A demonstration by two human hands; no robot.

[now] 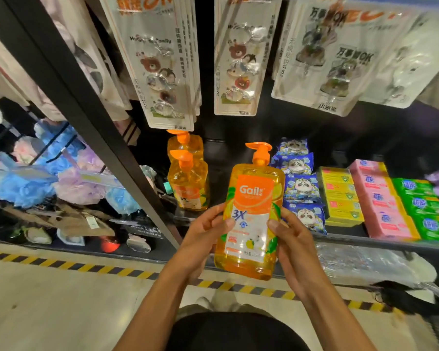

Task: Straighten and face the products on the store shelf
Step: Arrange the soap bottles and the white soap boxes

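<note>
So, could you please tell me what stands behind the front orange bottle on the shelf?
A second orange pump bottle stands behind the front bottle; its lower body is covered, and anything further back is lost in darkness.

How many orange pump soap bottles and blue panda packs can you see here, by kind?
Orange clear plastic pump bottles: 3, one held, two shelved
Blue panda-print packs: 4
Total: 7

A pump bottle (251, 214) sits between both hands — two more bottles (188, 178) behind-left, soap packs (340, 196) right.
</note>
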